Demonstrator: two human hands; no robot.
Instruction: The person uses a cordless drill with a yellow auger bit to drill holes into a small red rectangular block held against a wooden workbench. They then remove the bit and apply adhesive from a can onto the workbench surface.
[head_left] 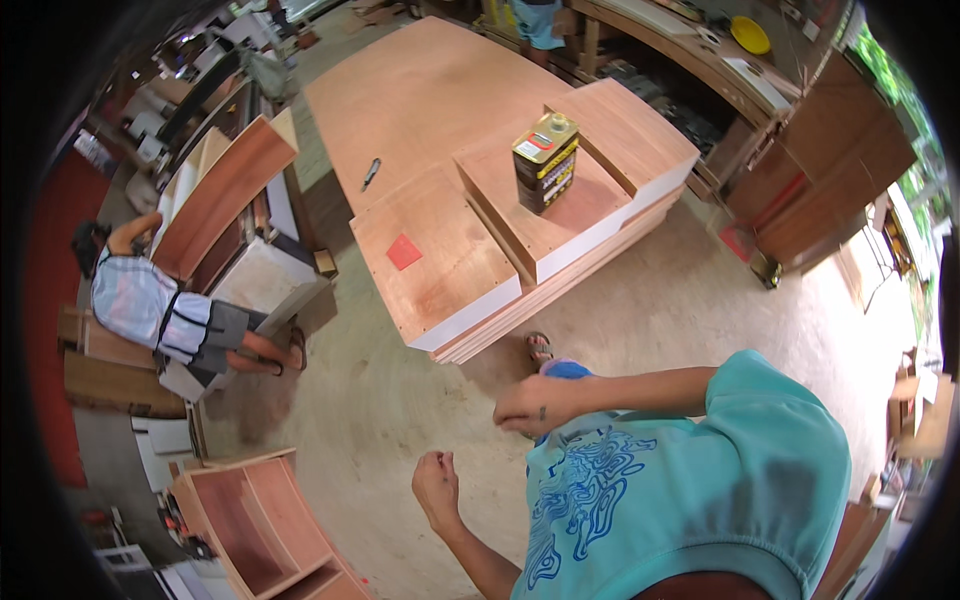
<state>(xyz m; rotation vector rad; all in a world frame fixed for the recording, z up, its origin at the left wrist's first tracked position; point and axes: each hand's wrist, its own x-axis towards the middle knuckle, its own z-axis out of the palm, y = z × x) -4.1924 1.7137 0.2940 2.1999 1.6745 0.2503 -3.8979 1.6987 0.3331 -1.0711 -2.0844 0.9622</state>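
Note:
My left hand [438, 490] is over the floor with its fingers curled in, and nothing shows in it. Slightly farther forward and to the right, my right hand [535, 405] hangs with fingers bent into a loose fist, also with nothing visible in it. Neither touches the stack of wooden panels [430, 80] ahead. On that stack lie shallow box-like wooden pieces [450, 270] with white edges. A rectangular black and yellow metal can [546, 165] stands upright on the middle piece. A red square, possibly sandpaper [404, 252], lies on the left piece. Behind it rests a dark pen-like tool [371, 174].
At left, a person [160, 310] bends over a wooden cabinet part [225, 200]. An open wooden cabinet frame [265, 520] lies at the lower left. A cluttered workbench [690, 50] runs along the back right. Brown panels [820, 170] lean at the right, near a small can [766, 270].

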